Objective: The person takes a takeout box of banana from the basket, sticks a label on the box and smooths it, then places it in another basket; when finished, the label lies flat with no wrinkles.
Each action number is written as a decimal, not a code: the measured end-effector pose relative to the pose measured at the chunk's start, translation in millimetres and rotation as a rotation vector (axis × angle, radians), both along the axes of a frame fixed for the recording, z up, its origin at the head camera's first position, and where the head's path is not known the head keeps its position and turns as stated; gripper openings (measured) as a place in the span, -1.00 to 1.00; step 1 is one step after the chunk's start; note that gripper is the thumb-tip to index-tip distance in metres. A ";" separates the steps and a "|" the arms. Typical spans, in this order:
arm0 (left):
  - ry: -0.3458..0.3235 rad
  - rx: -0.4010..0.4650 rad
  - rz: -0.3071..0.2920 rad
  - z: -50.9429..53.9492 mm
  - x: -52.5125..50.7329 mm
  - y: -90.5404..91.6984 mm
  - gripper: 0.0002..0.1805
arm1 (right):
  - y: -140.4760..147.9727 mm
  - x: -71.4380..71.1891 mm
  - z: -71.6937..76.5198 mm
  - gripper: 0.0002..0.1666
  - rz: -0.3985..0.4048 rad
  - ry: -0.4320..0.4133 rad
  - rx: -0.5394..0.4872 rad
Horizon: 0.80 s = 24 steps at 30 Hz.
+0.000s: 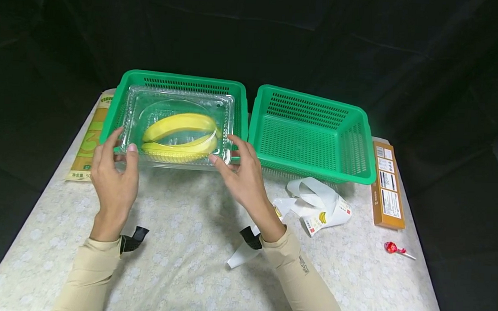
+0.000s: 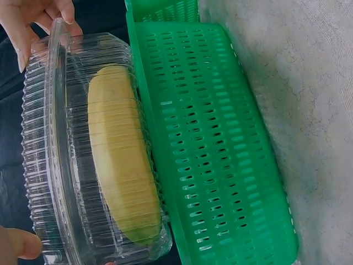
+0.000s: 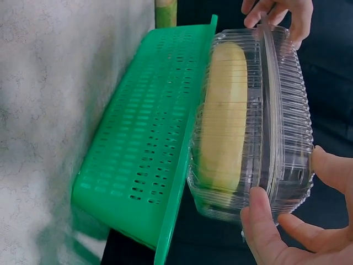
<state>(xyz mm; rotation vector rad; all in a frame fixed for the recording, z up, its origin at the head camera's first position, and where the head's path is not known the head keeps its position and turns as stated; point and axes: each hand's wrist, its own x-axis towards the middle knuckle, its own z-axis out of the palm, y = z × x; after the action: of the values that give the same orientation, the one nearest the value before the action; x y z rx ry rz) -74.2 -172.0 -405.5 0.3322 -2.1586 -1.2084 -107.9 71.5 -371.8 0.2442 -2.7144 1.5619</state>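
Note:
A clear plastic clamshell box (image 1: 138, 99) with yellow bananas (image 1: 182, 150) inside is held at the left green basket (image 1: 181, 76). My left hand (image 1: 114, 184) grips the box's left end, thumb at its near edge. At the opposite end my right hand (image 1: 245, 176) holds it, thumb and fingers spread around the corner. In both wrist views the box's closed seam (image 3: 270, 110) runs above the basket rim (image 3: 190, 127). The box's ribbed wall (image 2: 38, 154) also shows, with a banana (image 2: 121, 160) behind the plastic. Most of the left basket's inside is hidden by the box.
A second green basket (image 1: 300, 139) stands right of the first. A long yellow-green packet (image 1: 82, 153) lies at the left, an orange box (image 1: 389, 189) at the right. Near the front are a red lollipop (image 1: 391, 247) and a crumpled white banana-printed wrapper (image 1: 327, 214).

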 end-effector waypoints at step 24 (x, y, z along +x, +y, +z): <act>0.019 0.002 -0.001 0.5 2.9 5.2 -0.54 | 5.4 2.4 2.7 -0.23 -0.009 -0.008 -0.008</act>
<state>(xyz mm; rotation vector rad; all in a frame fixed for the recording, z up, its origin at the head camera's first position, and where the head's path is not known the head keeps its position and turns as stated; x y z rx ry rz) -71.4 -166.9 -405.0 0.3197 -2.1416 -1.2097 -105.4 76.9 -369.1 0.2264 -2.7103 1.5750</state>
